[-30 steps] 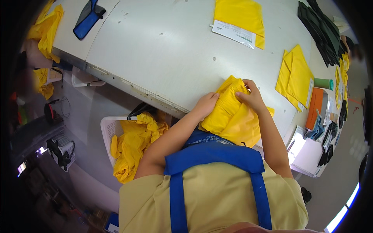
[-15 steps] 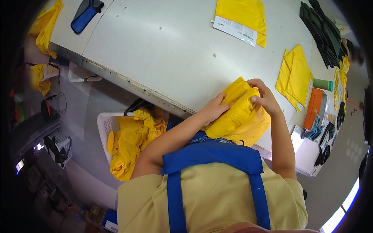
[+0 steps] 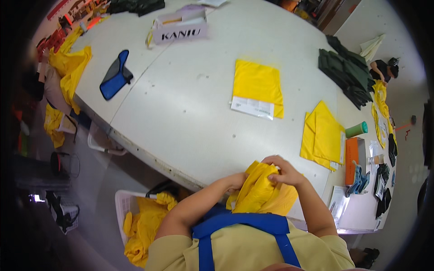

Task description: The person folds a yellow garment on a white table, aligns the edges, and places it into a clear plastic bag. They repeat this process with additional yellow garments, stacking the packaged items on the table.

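At the table's near edge, against my apron, I hold a yellow folded fabric bundle [image 3: 257, 189]. My left hand [image 3: 236, 181] grips its left side, with the fingers partly hidden behind the folds. On the upper right side, my right hand [image 3: 285, 172] is closed, thumb on the near face and fingers over the top. A looser yellow layer hangs below and to the right of the roll. Beyond my hands lies a flat yellow packet [image 3: 257, 81] with a white printed sheet along its lower side. To the right, more flat yellow packets [image 3: 322, 133] overlap one another.
A white basket [image 3: 121, 207] of crumpled yellow fabric stands low at the left. On the table are a blue-grey pouch [image 3: 115, 77], a lilac box [image 3: 181, 32], dark green fabric [image 3: 346, 72], a green roll [image 3: 357, 129] and an orange box [image 3: 351, 162]. Other people work at both sides.
My view has tilted up, showing more of the table's far side. My left hand has shifted to the bundle's left edge, its fingers now less visible; my right hand stays on the bundle.
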{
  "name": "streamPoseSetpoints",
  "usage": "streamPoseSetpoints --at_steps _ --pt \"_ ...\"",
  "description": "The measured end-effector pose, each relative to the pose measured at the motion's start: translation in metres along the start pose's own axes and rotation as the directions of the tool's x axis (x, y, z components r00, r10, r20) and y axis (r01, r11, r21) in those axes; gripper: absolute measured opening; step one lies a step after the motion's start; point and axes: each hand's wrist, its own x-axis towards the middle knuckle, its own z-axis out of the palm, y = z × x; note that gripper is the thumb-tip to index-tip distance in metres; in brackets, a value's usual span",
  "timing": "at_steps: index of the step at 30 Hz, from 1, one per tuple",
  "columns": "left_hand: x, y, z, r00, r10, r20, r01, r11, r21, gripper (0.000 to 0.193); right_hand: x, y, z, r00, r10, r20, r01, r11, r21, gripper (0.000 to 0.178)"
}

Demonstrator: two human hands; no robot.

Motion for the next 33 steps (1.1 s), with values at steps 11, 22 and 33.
streamPoseSetpoints --at_steps 11,22,33 --pt "-0.01 0.013 0.02 0.971 0.239 0.029 -0.177 0.629 0.757 0.037 -0.014 -0.007 0.004 0.991 0.13 0.018 -0.131 0.984 0.123 0.054" --pt "-0.001 -0.003 0.011 0.98 0.161 -0.121 0.128 -0.035 0.991 0.032 -0.024 0.015 0.012 0.987 0.149 -0.061 -0.145 0.988 0.058 0.046" --pt "-0.004 -0.028 0.009 0.738 0.59 -0.326 -0.21 0.661 0.721 0.017 -0.033 0.028 -0.005 0.933 0.325 -0.154 -0.316 0.945 0.085 0.039"
